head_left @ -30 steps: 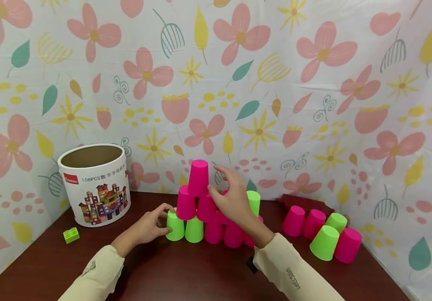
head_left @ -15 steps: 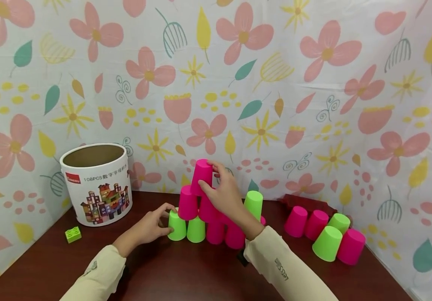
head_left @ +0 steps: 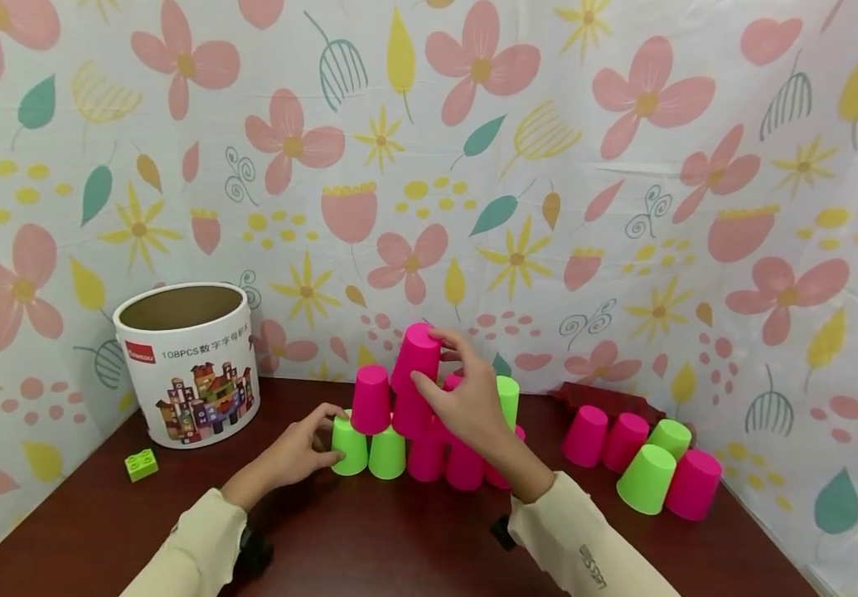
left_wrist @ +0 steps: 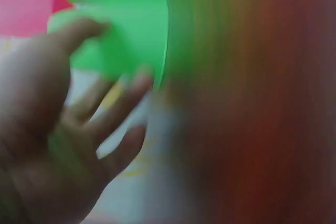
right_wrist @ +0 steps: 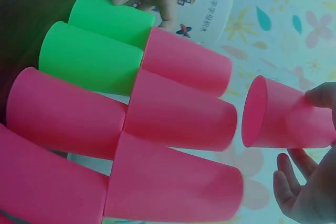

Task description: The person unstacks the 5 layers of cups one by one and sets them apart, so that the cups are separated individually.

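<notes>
My right hand pinches an upside-down pink cup between thumb and fingers, tilted slightly, above the stack. In the right wrist view a gap shows between this held cup and the second-row pink cups. My left hand holds the green cup at the left end of the bottom row, thumb at its front and fingers at its top and back. Another green cup and several pink cups continue that row, partly hidden by my right forearm.
Several pink and green cups stand upside down at the right, before a dark red object. A large white bucket and a small green building block are at the left. A floral cloth hangs behind the table.
My right hand has closed round the top pink cup, lifted it off the second row and shifted it to the right. My left hand stays on the end green cup.
</notes>
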Demonstrator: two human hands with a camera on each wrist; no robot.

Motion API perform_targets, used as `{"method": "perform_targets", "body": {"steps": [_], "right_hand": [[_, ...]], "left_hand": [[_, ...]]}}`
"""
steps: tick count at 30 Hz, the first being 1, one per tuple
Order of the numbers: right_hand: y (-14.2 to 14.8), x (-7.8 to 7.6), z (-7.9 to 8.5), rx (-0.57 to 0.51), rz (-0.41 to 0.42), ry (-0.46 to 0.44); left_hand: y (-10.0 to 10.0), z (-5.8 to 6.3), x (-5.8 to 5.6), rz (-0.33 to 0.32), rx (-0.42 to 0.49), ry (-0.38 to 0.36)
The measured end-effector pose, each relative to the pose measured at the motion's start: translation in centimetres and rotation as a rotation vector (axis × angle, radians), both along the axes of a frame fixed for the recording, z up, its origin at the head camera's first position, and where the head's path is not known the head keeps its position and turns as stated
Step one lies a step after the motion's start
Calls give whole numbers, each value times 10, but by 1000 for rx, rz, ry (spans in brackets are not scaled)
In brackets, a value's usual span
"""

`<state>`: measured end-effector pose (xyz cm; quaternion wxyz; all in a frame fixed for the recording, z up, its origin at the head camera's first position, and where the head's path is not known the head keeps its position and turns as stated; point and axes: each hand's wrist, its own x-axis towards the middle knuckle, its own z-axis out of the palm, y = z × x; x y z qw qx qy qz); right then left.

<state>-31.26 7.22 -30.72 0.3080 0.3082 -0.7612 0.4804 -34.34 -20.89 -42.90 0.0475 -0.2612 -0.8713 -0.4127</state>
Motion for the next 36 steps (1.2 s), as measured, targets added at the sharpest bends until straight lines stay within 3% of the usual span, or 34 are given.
{"method": "perform_targets", "body": {"steps": [4, 10, 16, 20, 25, 29, 36], "right_hand": [[15, 17, 1, 9, -7, 81], [58, 44, 0, 49, -55, 161], [105, 68, -19, 92, -141, 120], [136, 79, -31, 128, -220, 27], [174, 80, -46, 154, -269, -72], [201, 74, -57, 222, -311, -123], [224, 62, -72, 310, -305, -270]], "left_hand": [[5, -1, 1, 24, -11, 10], [11, 9, 1, 3, -60, 47], [9, 13, 7, 32, -112, 38], [9, 17, 13, 103, -170, 68], [13, 22, 17, 179, -254, 170], [15, 24, 16, 142, -216, 186], [9, 27, 14, 52, -154, 129]]}}
